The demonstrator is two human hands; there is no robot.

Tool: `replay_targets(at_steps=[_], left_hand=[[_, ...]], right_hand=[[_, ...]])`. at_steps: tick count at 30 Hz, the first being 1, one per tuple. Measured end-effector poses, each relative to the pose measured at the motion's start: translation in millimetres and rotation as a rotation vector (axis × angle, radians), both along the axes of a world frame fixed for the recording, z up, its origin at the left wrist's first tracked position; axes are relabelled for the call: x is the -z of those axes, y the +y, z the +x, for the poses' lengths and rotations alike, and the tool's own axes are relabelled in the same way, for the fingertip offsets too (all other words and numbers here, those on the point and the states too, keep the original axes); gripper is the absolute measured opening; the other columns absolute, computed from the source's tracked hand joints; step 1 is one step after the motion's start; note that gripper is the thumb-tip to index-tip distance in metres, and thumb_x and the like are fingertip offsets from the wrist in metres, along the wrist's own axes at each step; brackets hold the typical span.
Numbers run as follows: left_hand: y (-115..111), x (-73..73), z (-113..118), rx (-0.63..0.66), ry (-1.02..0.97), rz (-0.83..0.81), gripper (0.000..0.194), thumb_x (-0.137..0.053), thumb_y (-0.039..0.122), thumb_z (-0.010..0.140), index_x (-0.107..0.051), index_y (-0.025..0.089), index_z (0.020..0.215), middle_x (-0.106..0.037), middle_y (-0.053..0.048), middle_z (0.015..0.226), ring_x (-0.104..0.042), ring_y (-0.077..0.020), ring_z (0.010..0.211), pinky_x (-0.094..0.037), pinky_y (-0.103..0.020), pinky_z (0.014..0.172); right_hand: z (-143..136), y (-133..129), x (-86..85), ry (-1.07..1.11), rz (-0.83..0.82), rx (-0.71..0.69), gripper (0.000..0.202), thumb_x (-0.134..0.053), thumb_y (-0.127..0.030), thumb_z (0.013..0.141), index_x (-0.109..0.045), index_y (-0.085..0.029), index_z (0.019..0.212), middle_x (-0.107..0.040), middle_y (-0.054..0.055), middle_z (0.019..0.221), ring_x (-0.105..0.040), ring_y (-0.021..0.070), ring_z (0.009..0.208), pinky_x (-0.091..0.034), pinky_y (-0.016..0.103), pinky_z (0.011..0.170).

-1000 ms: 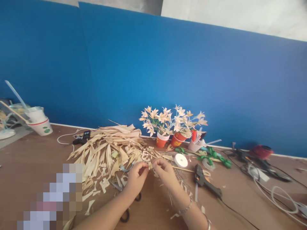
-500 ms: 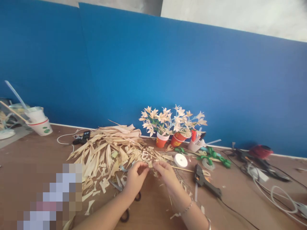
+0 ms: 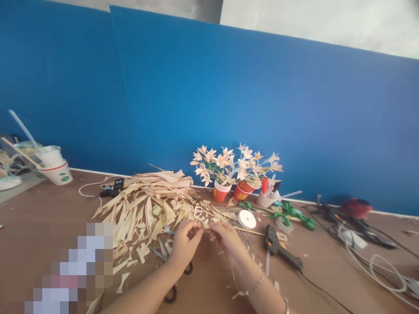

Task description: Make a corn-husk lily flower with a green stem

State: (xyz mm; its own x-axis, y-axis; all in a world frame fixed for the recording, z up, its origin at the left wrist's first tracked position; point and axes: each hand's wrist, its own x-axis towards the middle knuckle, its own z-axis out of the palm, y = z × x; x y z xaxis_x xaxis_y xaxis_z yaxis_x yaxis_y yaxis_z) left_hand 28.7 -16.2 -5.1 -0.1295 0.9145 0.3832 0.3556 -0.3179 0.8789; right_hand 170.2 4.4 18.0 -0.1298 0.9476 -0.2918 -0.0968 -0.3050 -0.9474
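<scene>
My left hand (image 3: pixel 186 240) and my right hand (image 3: pixel 226 239) meet fingertip to fingertip over the front of the table. Both are closed in a pinch around a small pale piece (image 3: pixel 206 226), mostly covered by my fingers, that looks like dried husk. Just behind them spreads a heap of dried husks (image 3: pixel 147 196) with many cut scraps. A pair of scissors (image 3: pixel 170 294) lies partly under my left forearm. To the right of my right hand rests a black glue gun (image 3: pixel 281 248), and a white spool (image 3: pixel 246 219) is behind it.
Two red cups (image 3: pixel 221 192) of husk flowers (image 3: pixel 235 163) stand by the blue partition (image 3: pixel 229 96). Green ribbon (image 3: pixel 291 213) lies to their right. Cables (image 3: pixel 376 270) tangle at the far right. A white cup (image 3: pixel 59 172) stands far left. A pixelated patch hides the lower left.
Almost nothing differs. My hands keep the same pinch, with the right fingers shifted very slightly; the view has moved a little.
</scene>
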Motion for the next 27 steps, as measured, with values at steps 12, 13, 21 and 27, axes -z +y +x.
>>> replay_targets(at_steps=[12,13,21,27], left_hand=[[11.1,15.0,-2.6,-0.022,-0.103,0.078,0.008,-0.06,0.023,0.074,-0.062,0.019,0.066,-0.062,-0.004,0.078,-0.058,-0.0203,0.082,-0.046,-0.034,0.077],[12.1,15.9,-2.9,-0.015,-0.114,0.073,0.009,-0.061,0.023,0.073,-0.062,0.019,0.066,-0.062,-0.004,0.078,-0.059,-0.0202,0.081,-0.046,-0.034,0.075],[12.9,13.8,-2.9,0.004,-0.135,0.095,0.015,-0.06,0.03,0.074,-0.064,0.02,0.064,-0.064,-0.005,0.077,-0.06,-0.0204,0.078,-0.047,-0.031,0.067],[13.7,14.0,-2.7,-0.002,-0.124,0.091,0.014,-0.059,0.027,0.074,-0.063,0.02,0.063,-0.064,-0.005,0.077,-0.06,-0.0203,0.079,-0.047,-0.031,0.066]], right_hand=[[89.5,19.4,-50.0,-0.729,0.416,-0.036,0.018,-0.055,-0.032,0.073,-0.063,-0.017,0.08,-0.066,0.006,0.08,-0.059,0.0206,0.077,-0.042,0.029,0.069],[109.3,20.2,-52.6,-0.927,0.375,-0.015,0.016,-0.054,-0.027,0.072,-0.063,-0.017,0.079,-0.066,0.007,0.08,-0.06,0.0223,0.077,-0.042,0.031,0.069],[190.7,-3.8,-5.8,-1.743,-0.006,-0.032,0.04,-0.046,-0.007,0.069,-0.055,-0.015,0.107,-0.061,0.02,0.104,-0.057,0.0359,0.101,-0.042,0.043,0.075],[192.1,-8.1,12.0,-1.623,0.017,-0.078,0.037,-0.046,-0.009,0.069,-0.051,-0.017,0.105,-0.062,0.016,0.104,-0.06,0.032,0.096,-0.042,0.038,0.073]])
